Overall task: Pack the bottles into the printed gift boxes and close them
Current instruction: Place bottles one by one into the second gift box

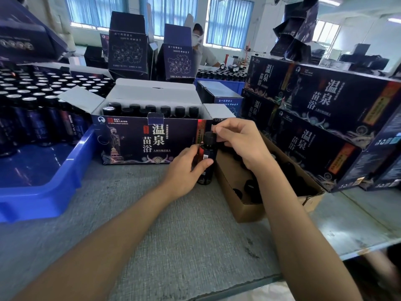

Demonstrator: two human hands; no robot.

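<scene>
From the head camera, a small dark bottle [207,158] stands upright at the near right corner of the open gift box [152,140], between that box and a brown carton [249,205] on its right; whether its base rests on the grey counter [173,224] or hangs just above it I cannot tell. The left hand [184,168] wraps round the bottle's labelled body, thumb across the front, and the right hand [240,142] pinches the ribbed black cap [209,137] from above. The gift box has its flaps up, with a row of capped bottles [152,109] along its far side. More bottles fill the blue tray [43,181] to the left, and closed boxes [325,101] are stacked to the right. The bottle looks like glossy glass or hard plastic: stiff, fairly light for one hand, likely slick on its smooth wall and possibly breakable if knocked against its neighbours. The ribbed cap gives the surest hold for lowering it straight into a slot, since a grip round the body would probably foul the bottles beside it. The thin card box walls will likely flex if pushed.
</scene>
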